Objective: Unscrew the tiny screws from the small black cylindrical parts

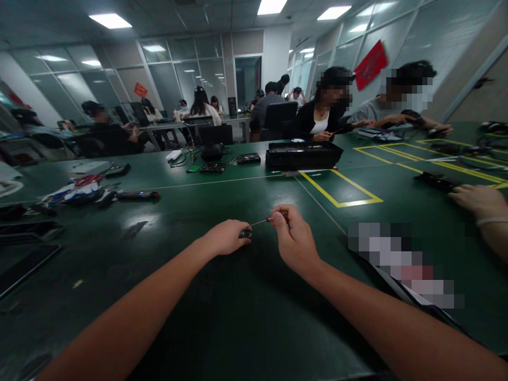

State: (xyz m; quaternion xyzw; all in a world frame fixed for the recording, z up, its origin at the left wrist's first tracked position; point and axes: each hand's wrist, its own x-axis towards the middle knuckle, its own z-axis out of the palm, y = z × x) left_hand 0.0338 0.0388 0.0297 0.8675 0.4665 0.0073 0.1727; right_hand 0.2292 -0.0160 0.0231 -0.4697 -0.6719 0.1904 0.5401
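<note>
Above the green table, my right hand (296, 238) is closed around the handle of a small screwdriver (261, 222). Its thin metal shaft points left, with a red collar near my fingers. My left hand (226, 236) is closed on a small dark part (246, 233), which shows a shiny round end between the fingers. The screwdriver's tip meets or nearly touches this part; the exact contact is too small to tell. Most of the dark part is hidden by my left fingers.
A black open case (304, 157) stands ahead, with yellow tape (359, 203) before it. Gloves (81, 191) and a dark pen-like tool (137, 195) lie left. Small electronic parts (212, 168) sit farther back. At right, a co-worker's hand (478, 201) touches a black object.
</note>
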